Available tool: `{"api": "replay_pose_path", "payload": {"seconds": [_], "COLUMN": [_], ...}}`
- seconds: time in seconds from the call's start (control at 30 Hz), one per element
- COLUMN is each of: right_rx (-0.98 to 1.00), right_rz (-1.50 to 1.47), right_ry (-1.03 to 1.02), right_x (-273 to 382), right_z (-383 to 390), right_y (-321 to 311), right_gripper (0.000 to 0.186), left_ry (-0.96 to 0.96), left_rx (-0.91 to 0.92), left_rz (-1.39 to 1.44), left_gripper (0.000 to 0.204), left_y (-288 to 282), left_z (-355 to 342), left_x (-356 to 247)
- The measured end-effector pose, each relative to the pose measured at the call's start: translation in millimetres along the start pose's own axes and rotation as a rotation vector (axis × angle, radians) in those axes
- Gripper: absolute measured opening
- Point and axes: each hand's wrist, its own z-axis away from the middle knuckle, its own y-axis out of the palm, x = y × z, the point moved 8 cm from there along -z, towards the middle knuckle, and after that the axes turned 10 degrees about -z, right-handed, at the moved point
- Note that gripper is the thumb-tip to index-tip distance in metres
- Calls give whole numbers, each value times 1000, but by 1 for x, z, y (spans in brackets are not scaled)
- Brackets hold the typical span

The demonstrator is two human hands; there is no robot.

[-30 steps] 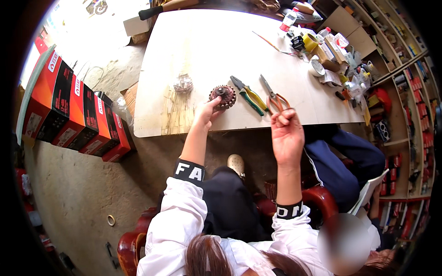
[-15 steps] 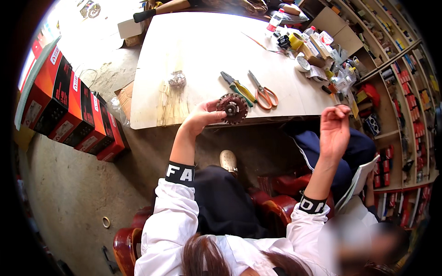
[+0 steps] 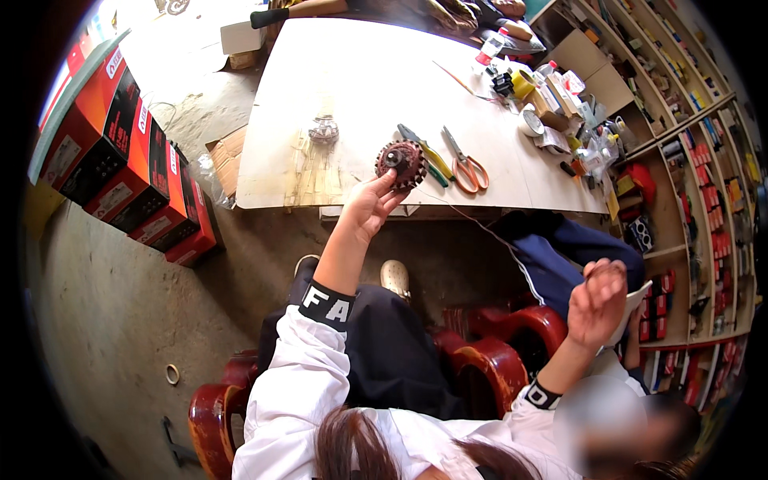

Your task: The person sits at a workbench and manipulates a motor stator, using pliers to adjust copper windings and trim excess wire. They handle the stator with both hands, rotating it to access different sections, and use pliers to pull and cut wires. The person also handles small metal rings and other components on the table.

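Note:
My left hand (image 3: pixel 374 202) is closed on a round, reddish-brown motor stator (image 3: pixel 410 162) with teeth around its rim and a hub in the middle. It is held up just over the near edge of the table, thumb on the hub. A thin wire (image 3: pixel 480 222) stretches from near the stator toward my right hand (image 3: pixel 597 302), which is raised at the right with curled fingers, slightly blurred. Just past the stator lie pliers (image 3: pixel 436 162) with yellow and green handles, and scissors (image 3: pixel 470 174) with orange handles.
A small clear-wrapped bundle (image 3: pixel 323 130) lies on the white table (image 3: pixel 336 64). Bottles, tape and packages crowd its right end. Red-and-black boxes (image 3: pixel 120 156) stack at the left; shelves (image 3: pixel 680 200) line the right. Another person sits beside my right arm; someone's leg shows beyond the table.
My right hand has moved down and to the right, drawing away from the stator, and the wire between them now shows. The left hand has raised and tilted the stator a little.

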Motion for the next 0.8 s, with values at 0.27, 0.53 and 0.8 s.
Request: {"api": "replay_pose_path", "payload": {"seconds": [0.27, 0.53, 0.8], "right_rx": [-199, -264, -146], "right_rz": [183, 180, 837], "right_ry": [-88, 70, 682], "right_x": [24, -27, -104], "right_z": [-2, 21, 56], "right_y": [-54, -25, -38], "right_gripper": [12, 18, 20], "left_ry": [-45, 341, 211], "left_rx": [181, -119, -101], "left_rz": [290, 118, 421], "left_gripper": [32, 28, 32], "left_y": [27, 1, -29], "left_z": [27, 22, 16], "left_x": [-14, -27, -38]}}
